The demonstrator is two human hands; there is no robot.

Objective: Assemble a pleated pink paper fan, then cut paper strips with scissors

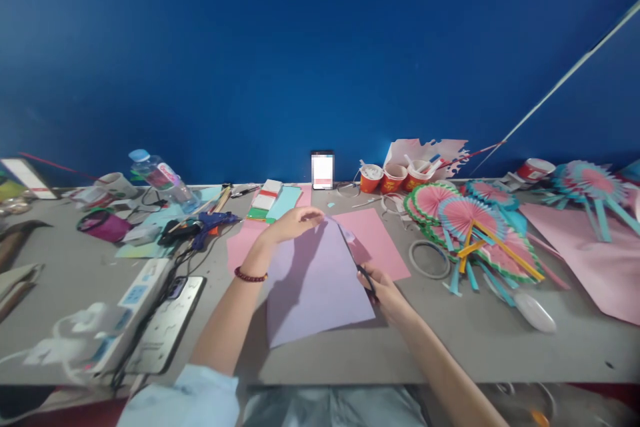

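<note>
A lilac paper sheet [313, 280] lies on the grey table [500, 347] in front of me, over a pink sheet [373, 240]. My left hand [293, 223], with a bead bracelet on the wrist, grips the lilac sheet's far edge with curled fingers. My right hand [385, 290] is closed on dark scissors [366, 277] at the sheet's right edge, the blades running up along that edge.
Folded pink and teal paper fans [470, 227] and a tape ring [429, 259] lie to the right. Red cups [395, 178] and a phone [322, 170] stand by the blue wall. A glue gun [213, 221], bottle [160, 177] and power strip [165, 327] are on the left.
</note>
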